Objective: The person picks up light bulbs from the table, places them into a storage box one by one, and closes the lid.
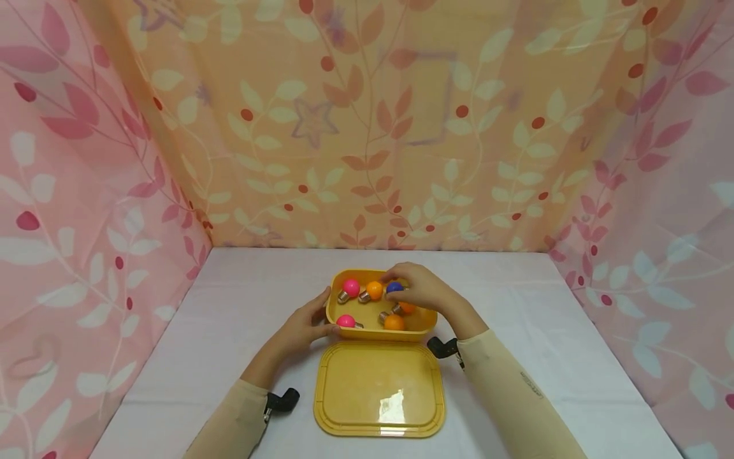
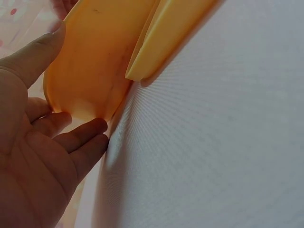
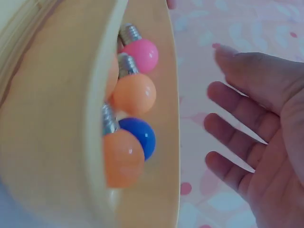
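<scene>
Your left hand (image 1: 309, 322) grips the left end of the yellow box (image 1: 378, 335), thumb at the near corner and fingertips against the end wall. Your right hand (image 1: 422, 285) is loose and unclasped over the box's right part, fingers spread and holding nothing (from above, the blue bulb (image 1: 394, 288) shows between thumb and fingers, but the right-wrist view has it lying in the box, apart from your hand).

The box sits between your two hands, with small metal-based bulbs inside. Just beside your left thumb, along the near wall, lies one pink bulb (image 1: 346, 321); another pink bulb (image 1: 351, 288) lies to the right of your left fingers, near the far wall. Between that one and the blue one, left of your right fingertips, is an orange bulb (image 1: 374, 291). Two more orange bulbs (image 1: 394, 323) lie on the near side of your right hand, which partly covers one of them.

Closer to you than both hands, between your wrists, a yellow lid (image 1: 355, 386) lies flat on the white cloth (image 1: 487, 280).
</scene>
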The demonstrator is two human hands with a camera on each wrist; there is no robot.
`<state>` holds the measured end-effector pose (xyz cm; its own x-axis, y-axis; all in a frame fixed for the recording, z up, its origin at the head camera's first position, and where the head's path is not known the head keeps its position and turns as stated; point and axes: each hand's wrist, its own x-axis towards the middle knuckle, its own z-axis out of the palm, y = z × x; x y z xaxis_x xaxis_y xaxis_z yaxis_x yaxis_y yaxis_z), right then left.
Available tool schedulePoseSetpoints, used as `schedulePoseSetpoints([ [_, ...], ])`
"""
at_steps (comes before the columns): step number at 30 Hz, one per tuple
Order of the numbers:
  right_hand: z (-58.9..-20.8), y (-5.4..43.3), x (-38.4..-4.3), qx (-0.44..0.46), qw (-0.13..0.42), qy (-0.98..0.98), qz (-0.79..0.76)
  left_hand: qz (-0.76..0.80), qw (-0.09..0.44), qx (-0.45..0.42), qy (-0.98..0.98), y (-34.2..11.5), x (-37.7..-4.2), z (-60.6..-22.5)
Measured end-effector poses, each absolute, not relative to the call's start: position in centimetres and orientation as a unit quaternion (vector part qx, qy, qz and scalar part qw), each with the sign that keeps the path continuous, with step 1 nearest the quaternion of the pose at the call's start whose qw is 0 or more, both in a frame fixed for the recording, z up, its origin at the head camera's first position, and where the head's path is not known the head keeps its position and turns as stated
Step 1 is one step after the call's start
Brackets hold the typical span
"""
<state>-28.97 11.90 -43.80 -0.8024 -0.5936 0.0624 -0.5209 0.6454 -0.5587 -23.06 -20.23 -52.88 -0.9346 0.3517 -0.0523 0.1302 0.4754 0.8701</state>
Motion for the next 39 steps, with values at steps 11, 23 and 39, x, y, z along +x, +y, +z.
schedulePoseSetpoints([
  [11, -44.2, 14.9, -26.7, -0.295, -0.021, 0.899, -0.323, 0.498, 0.117, 0.142, 0.847, -20.2, -22.7, -52.7],
  [23, -45.3, 16.8, -23.9, -0.285, -0.058, 0.898, -0.329, 0.504, 0.110, 0.166, 0.840, -20.5, -23.0, -52.6],
  [39, -47.1, 20.6, -19.2, -0.259, -0.104, 0.901, -0.331, 0.502, 0.113, 0.154, 0.843, -20.4, -23.0, -52.9],
])
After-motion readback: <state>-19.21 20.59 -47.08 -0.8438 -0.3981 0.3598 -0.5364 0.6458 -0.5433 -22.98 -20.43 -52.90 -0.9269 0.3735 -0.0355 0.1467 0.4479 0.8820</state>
